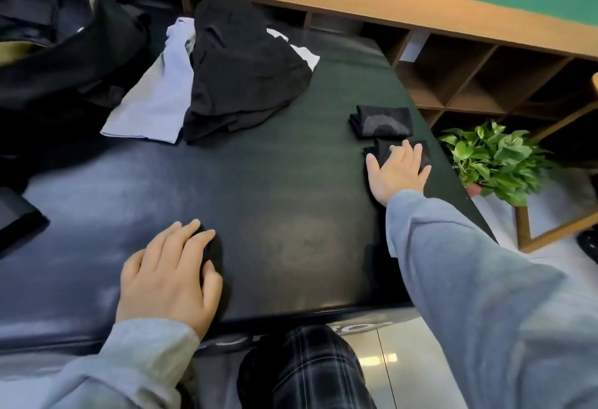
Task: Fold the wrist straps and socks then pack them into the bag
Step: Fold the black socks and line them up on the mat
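Sock (385,149) (folded, black) under flat right hand (399,170).

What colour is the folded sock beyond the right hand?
Black with a grey patch: folded sock, head view.

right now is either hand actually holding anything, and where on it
Nothing is lifted. The right hand lies flat on top of a folded black sock, pinning it to the table. The left hand covers a small dark item the same way.
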A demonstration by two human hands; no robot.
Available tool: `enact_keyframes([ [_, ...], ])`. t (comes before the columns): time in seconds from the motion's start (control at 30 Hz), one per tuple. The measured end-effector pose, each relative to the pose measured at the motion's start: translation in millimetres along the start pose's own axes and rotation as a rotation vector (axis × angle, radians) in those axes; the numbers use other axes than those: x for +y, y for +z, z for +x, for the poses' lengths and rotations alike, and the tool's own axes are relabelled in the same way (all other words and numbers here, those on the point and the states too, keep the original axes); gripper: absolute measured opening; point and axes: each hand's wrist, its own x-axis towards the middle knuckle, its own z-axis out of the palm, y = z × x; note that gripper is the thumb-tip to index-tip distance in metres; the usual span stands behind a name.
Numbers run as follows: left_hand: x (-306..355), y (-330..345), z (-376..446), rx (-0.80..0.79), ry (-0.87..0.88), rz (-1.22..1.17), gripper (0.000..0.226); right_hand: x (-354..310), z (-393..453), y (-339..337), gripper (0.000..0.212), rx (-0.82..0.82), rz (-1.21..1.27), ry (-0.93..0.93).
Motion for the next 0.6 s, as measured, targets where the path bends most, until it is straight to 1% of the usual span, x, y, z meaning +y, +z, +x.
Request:
enact_keyframes([
  [0.13,1,1,0,0.002,0.002,-0.022,0.047,0,2,0,0.066,-0.008,0.003,0.001],
  [0.23,2,2,1,0.002,0.001,-0.040,0.047,-2,-4,-2,0.070,0.068,-0.008,-0.019],
  [0.3,2,3,3,-0.012,0.004,-0.040,0.046,-8,-16,-3,0.070,0.090,-0.019,-0.043],
  [0.43,2,1,4,-0.041,0.009,-0.034,0.045,-32,-64,4,0.071,0.027,-0.007,-0.151],
  [0.53,2,-2,7,-0.119,-0.021,-0.020,0.045,-57,-103,5,0.072,-0.034,0.021,-0.229],
  [0.6,1,-3,9,-0.155,-0.028,-0.010,0.045,-73,-128,7,0.071,-0.060,0.024,-0.248],
])
